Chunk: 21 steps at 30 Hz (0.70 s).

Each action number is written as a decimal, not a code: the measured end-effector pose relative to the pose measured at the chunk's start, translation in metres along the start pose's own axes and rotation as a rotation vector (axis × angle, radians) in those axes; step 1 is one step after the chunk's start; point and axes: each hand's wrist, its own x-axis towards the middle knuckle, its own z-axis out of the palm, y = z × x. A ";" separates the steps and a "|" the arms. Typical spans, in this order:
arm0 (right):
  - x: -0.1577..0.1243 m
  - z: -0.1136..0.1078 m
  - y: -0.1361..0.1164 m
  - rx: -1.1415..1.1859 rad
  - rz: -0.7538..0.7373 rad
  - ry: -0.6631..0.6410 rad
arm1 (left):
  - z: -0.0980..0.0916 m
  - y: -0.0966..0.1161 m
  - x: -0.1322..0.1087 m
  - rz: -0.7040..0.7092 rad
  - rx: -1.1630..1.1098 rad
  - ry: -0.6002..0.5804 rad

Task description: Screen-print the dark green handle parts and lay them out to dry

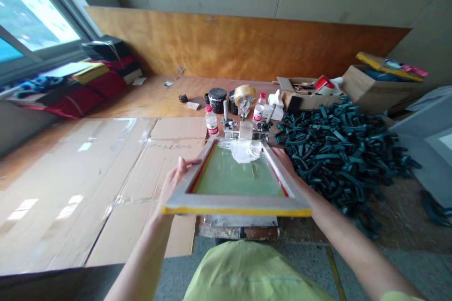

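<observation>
A screen-printing frame [240, 202] with pale metal bars, a yellow front edge and a greenish mesh [236, 178] is raised in front of me. Its far end joins a metal hinge clamp [246, 131], where whitish wrinkled film covers part of the mesh. My left hand [172, 179] holds the left bar, thumb up and a finger along the bar's edge. On the opposite bar, my right hand [284, 162] grips from the outer side, its fingers partly hidden. Below the frame's front edge shows a flat plate [243, 220].
Flattened cardboard [88, 174] covers the table at left. A heap of dark curved plastic parts [339, 150] lies at right. Behind the clamp stand two red-capped bottles [212, 122], black tubs [217, 99] and a tape roll [245, 94]. Cardboard boxes [374, 87] sit at back right.
</observation>
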 end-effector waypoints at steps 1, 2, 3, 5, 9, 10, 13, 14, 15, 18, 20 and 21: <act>0.011 -0.007 0.005 0.009 0.039 0.048 | -0.003 -0.016 -0.010 -0.091 0.007 -0.033; 0.023 -0.013 0.006 0.032 0.056 0.097 | -0.004 -0.033 -0.017 -0.161 0.012 -0.055; 0.036 -0.017 0.003 0.061 0.042 0.134 | -0.003 -0.050 -0.022 -0.206 0.012 -0.064; 0.062 -0.020 -0.013 0.100 -0.042 0.158 | -0.001 -0.082 -0.026 -0.237 0.002 -0.049; 0.092 -0.007 -0.053 0.001 -0.117 -0.073 | 0.002 -0.128 -0.017 -0.224 0.052 -0.033; 0.093 -0.003 -0.058 -0.026 -0.103 -0.143 | 0.002 -0.134 -0.015 -0.220 0.063 -0.037; 0.081 0.008 -0.064 -0.054 -0.113 -0.233 | -0.002 -0.144 -0.011 -0.206 0.066 -0.047; 0.072 0.010 -0.063 -0.048 -0.152 -0.232 | -0.003 -0.145 -0.011 -0.202 0.059 -0.051; 0.062 0.010 -0.062 -0.034 -0.206 -0.231 | -0.003 -0.145 -0.011 -0.202 0.050 -0.055; 0.032 0.005 -0.053 0.023 -0.390 -0.272 | -0.003 -0.145 -0.012 -0.212 0.036 -0.070; 0.022 -0.003 -0.047 0.060 -0.474 -0.308 | -0.002 -0.144 -0.013 -0.217 0.045 -0.071; 0.022 -0.008 -0.044 0.076 -0.500 -0.332 | -0.001 -0.144 -0.013 -0.217 0.051 -0.067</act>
